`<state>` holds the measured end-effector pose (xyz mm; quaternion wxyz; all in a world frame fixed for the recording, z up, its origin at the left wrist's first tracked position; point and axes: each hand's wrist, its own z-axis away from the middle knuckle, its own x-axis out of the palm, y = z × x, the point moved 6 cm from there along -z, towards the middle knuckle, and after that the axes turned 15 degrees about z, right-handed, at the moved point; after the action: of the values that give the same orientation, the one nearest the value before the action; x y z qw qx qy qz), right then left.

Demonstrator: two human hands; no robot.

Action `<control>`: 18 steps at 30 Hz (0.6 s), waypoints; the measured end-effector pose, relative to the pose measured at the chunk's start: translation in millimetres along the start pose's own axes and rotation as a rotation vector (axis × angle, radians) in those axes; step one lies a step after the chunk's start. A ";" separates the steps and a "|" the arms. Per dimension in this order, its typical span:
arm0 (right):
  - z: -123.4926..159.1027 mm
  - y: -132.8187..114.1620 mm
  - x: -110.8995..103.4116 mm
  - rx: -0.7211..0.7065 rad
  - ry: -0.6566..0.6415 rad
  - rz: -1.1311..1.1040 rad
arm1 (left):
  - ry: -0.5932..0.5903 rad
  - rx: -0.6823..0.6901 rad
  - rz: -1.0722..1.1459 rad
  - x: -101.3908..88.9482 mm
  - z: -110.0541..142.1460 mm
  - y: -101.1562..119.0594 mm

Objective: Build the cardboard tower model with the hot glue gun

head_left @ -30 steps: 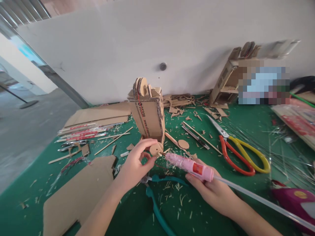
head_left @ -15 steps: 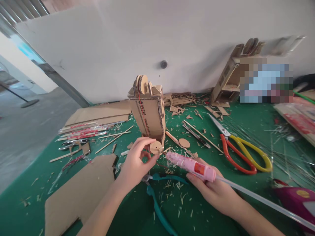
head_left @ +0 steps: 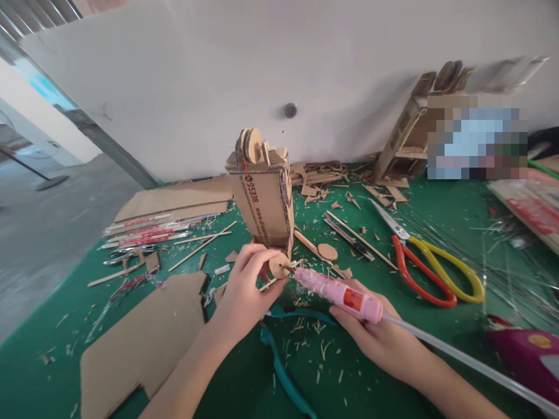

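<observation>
Between the thumb and fingers of my left hand (head_left: pixel 247 285) is a small round cardboard disc (head_left: pixel 278 265) with a hole in it. My right hand (head_left: pixel 375 326) grips a pink hot glue gun (head_left: pixel 336 294), its tip at the right side of the disc. A long clear glue stick (head_left: pixel 454 346) runs out of the gun's back end. Just behind the disc stands an upright cardboard box (head_left: pixel 264 203) with printed lettering and round cardboard wheels (head_left: pixel 251 145) on top. Teal-handled pliers (head_left: pixel 283 366) lie beneath my hands, their head partly hidden by my left hand.
Scissors (head_left: pixel 419 262) with red and yellow handles lie right, near a utility knife (head_left: pixel 349 235) and a loose disc (head_left: pixel 327 251). A flat cardboard sheet (head_left: pixel 144 343) and wrapped sticks (head_left: pixel 148 233) lie left. Another cardboard structure (head_left: pixel 402 139) stands at the back right.
The disc in my left hand has shifted slightly right and turned a little, with the glue gun's tip still against or close to it. The right hand has hardly moved.
</observation>
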<state>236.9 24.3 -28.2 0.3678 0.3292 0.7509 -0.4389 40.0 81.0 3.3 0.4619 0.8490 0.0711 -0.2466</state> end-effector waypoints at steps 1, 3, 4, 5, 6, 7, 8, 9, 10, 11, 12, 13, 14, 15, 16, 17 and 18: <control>0.3 0.0 -0.6 0.003 0.006 0.009 | 0.000 0.025 -0.027 0.9 0.0 2.0; 1.2 0.7 -2.0 0.014 0.023 0.023 | 0.001 0.064 -0.077 1.8 0.1 5.1; 1.5 1.0 -2.2 0.018 0.026 0.024 | 0.005 0.080 -0.099 1.6 0.1 6.3; 1.5 1.0 -1.9 0.016 0.020 0.019 | 0.011 0.090 -0.118 1.1 0.2 7.2; 1.4 1.2 -1.3 0.018 0.009 0.011 | 0.019 0.098 -0.131 0.3 0.3 7.8; 1.1 1.2 -0.4 0.016 -0.004 0.002 | 0.025 0.100 -0.142 -0.5 0.3 8.1; 0.7 1.2 0.3 0.013 -0.014 -0.004 | 0.027 0.098 -0.149 -1.0 0.4 8.1; 0.3 1.3 0.7 0.010 -0.017 -0.005 | 0.030 0.094 -0.149 -1.5 0.5 7.8; -0.1 1.7 0.7 0.010 -0.012 -0.001 | 0.033 0.090 -0.143 -1.8 0.6 7.5; -0.2 2.2 0.6 0.010 -0.004 0.007 | 0.036 0.083 -0.131 -2.0 0.7 6.9; -0.2 2.9 0.6 0.012 0.003 0.016 | 0.039 0.075 -0.116 -2.2 0.8 6.3; 0.1 3.4 0.8 0.010 0.006 0.021 | 0.040 0.067 -0.102 -2.3 0.8 5.7; 0.6 4.0 1.2 0.010 0.006 0.022 | 0.043 0.058 -0.088 -2.4 0.8 5.1; 1.2 4.4 1.4 0.008 0.008 0.023 | 0.042 0.051 -0.079 -2.3 0.7 4.6; 2.0 4.6 1.5 0.006 0.012 0.024 | 0.039 0.046 -0.075 -2.2 0.6 4.3; 2.7 4.7 1.4 0.007 0.016 0.026 | 0.040 0.045 -0.075 -2.2 0.5 4.2; 3.2 4.7 1.0 0.010 0.024 0.027 | 0.041 0.047 -0.076 -2.4 0.5 4.2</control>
<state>241.0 23.5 -32.1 0.3629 0.3464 0.7484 -0.4337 39.2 78.5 7.3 0.4306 0.8611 0.1071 -0.2483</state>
